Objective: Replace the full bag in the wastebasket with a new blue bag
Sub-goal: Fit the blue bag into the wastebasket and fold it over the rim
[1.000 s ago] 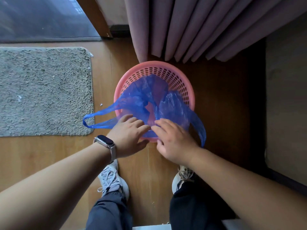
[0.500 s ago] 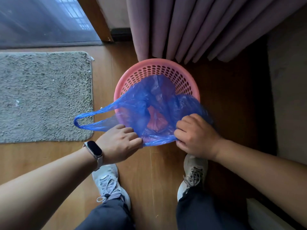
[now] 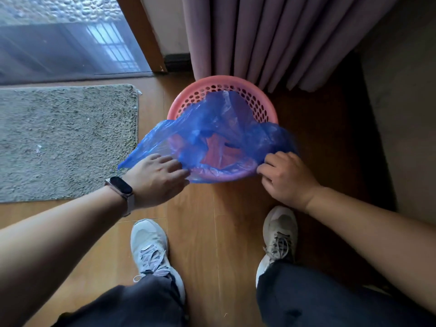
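A round pink perforated wastebasket (image 3: 259, 107) stands on the wooden floor below the curtain. A translucent blue bag (image 3: 212, 123) lies open inside it, its mouth spread over the near rim while the far rim is bare. My left hand (image 3: 155, 178), with a smartwatch on the wrist, presses the bag's left edge against the near left rim, fingers stretched over the plastic. My right hand (image 3: 285, 178) pinches the bag's right edge at the near right rim. The basket's bottom shows pink through the plastic.
A grey shaggy mat (image 3: 66, 140) lies on the floor to the left. Purple curtains (image 3: 271, 38) hang just behind the basket. A glass door (image 3: 59, 41) with a wooden frame is at the upper left. My two sneakers (image 3: 151, 246) stand below the basket.
Both hands have moved apart along the near rim, spreading the bag's mouth wider. The left handle loop that hung out to the left has been drawn in over the rim.
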Action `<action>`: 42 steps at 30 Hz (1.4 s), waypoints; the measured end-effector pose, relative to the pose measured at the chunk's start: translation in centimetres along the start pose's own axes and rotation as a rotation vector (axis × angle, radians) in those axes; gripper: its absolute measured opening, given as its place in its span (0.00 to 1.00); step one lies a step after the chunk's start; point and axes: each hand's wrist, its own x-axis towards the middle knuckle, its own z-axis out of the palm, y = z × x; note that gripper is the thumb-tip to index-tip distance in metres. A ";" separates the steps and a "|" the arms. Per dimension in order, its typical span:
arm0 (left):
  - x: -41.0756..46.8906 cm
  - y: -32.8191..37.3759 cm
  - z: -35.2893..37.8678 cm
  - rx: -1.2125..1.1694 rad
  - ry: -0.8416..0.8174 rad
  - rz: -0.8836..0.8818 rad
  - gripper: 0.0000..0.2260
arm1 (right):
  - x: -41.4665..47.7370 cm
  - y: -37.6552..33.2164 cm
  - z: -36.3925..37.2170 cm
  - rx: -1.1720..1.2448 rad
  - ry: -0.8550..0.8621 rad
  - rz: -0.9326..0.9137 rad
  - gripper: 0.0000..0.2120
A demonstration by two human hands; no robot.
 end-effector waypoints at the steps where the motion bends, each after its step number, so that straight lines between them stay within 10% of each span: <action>1: 0.3 0.1 -0.2 -0.031 0.016 -0.055 0.15 | 0.1 -0.2 0.0 0.026 0.010 0.031 0.04; 9: 2.1 -1.3 1.6 -0.272 0.029 -0.777 0.27 | 1.4 1.9 -0.3 0.121 0.137 0.277 0.06; 30: 4.6 -4.7 0.4 -0.161 0.152 -0.691 0.24 | 7.7 8.2 0.8 0.172 0.166 0.538 0.17; 42: 3.2 -2.1 -1.9 -0.140 0.286 -0.581 0.12 | 6.3 3.4 -1.1 0.232 0.303 0.187 0.13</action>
